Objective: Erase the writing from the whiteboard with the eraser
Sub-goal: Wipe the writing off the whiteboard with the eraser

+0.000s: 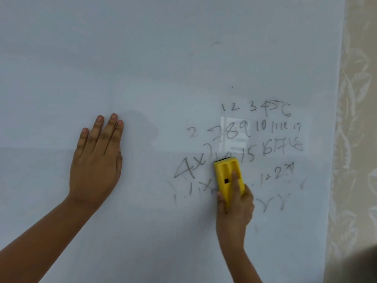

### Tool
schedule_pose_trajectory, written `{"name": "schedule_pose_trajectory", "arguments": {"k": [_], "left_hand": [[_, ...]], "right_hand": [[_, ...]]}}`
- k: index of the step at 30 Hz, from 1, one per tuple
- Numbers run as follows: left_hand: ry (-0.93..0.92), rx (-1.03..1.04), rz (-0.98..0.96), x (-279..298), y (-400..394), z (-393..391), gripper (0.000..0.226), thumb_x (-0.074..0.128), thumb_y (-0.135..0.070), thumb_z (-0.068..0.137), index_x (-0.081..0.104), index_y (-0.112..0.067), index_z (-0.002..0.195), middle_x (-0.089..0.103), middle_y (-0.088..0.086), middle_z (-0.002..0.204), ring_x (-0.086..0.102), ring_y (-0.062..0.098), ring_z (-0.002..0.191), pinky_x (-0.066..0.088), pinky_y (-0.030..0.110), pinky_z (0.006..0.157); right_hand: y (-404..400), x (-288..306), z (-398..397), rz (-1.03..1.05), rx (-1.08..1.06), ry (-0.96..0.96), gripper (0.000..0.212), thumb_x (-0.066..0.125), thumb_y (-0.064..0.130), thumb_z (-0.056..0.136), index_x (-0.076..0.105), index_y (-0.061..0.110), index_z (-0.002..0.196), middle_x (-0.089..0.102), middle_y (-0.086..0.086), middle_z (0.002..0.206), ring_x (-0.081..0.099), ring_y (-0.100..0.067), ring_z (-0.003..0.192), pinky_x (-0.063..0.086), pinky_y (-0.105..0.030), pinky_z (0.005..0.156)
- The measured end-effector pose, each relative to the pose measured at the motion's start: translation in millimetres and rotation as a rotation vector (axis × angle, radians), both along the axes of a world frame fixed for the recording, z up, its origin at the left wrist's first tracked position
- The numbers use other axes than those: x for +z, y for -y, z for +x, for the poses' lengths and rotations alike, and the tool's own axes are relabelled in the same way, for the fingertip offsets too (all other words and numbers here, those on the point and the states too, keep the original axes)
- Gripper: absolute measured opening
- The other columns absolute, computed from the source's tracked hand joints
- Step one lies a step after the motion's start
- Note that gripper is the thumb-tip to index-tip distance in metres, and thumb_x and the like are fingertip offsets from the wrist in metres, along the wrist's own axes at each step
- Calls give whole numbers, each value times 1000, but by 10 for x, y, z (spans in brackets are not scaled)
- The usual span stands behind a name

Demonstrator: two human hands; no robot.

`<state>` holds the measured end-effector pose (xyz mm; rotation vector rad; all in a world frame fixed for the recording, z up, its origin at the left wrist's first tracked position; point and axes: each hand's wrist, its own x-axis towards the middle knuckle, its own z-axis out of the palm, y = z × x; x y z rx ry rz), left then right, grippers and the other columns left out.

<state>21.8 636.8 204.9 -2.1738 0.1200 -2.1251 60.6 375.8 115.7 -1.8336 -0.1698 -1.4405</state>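
At lower right of the frame the right hand clenches the yellow plastic eraser, long axis upright on the white whiteboard, grey writing mostly above it; the left hand lies flat, released.

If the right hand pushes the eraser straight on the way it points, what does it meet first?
The right hand points the eraser up the whiteboard. Its top edge already touches smudged marks beside the "15"; next would probably come the "8 9".
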Motion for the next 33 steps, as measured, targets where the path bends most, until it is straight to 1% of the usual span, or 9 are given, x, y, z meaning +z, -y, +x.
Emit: {"name": "schedule_pose_trajectory", "arguments": {"k": [2,5,10,14,17,21,24,30,33], "left_hand": [[0,3,0,-12,5,5,49,25,-13,97,29,-5,145,31,13,151,25,30,141,15,45,116],[-4,3,0,-9,12,-1,48,25,-13,97,30,-3,144,31,14,151,25,30,140,18,47,115],[-7,3,6,-17,13,2,48,25,-13,97,30,-3,144,30,14,151,24,30,140,18,48,115],[-6,9,3,-21,2,6,48,24,-13,97,31,-2,144,32,15,150,25,30,140,18,47,115],[-17,23,11,-13,9,-4,48,26,-12,97,31,-2,143,33,16,150,26,31,140,18,47,114],[-20,32,-3,-22,9,-7,49,26,-12,96,31,-3,144,32,14,151,24,29,141,17,45,115],[-17,33,2,-26,4,7,50,27,-12,95,30,-4,144,32,13,151,24,29,141,16,44,116],[-15,49,9,-17,-13,15,49,26,-12,96,28,-4,145,30,13,151,24,29,141,14,43,116],[-28,45,4,-21,0,16,50,27,-12,95,28,-4,145,30,12,151,22,28,142,13,43,117]], "right_hand": [[-187,-244,-127,-206,32,25,61,61,13,85,35,32,136,50,-26,127,53,-44,107,45,-55,88],[-92,-527,-217,-381,11,30,33,44,33,91,45,27,123,62,-27,111,65,-42,88,54,-52,74],[-22,-123,-97,-131,-22,51,69,70,1,76,41,23,134,52,-29,122,52,-47,104,44,-58,86],[-470,-101,-199,-268,27,89,74,73,7,74,39,32,134,53,-23,125,52,-39,106,42,-54,88],[-411,-337,-262,-461,47,111,54,60,23,77,42,37,126,63,-18,115,51,-30,102,44,-42,87],[-33,35,-162,-226,0,100,73,73,0,70,44,25,132,55,-32,120,56,-50,101,46,-58,84],[-107,452,-76,-110,-23,99,72,65,3,81,25,26,137,45,-28,131,44,-45,117,35,-58,96],[-445,71,-274,-468,56,148,75,78,10,67,41,33,128,61,-20,117,57,-37,98,46,-48,88],[-151,212,-193,-392,23,132,72,74,6,72,43,29,132,58,-25,118,57,-44,99,46,-53,86]]}}
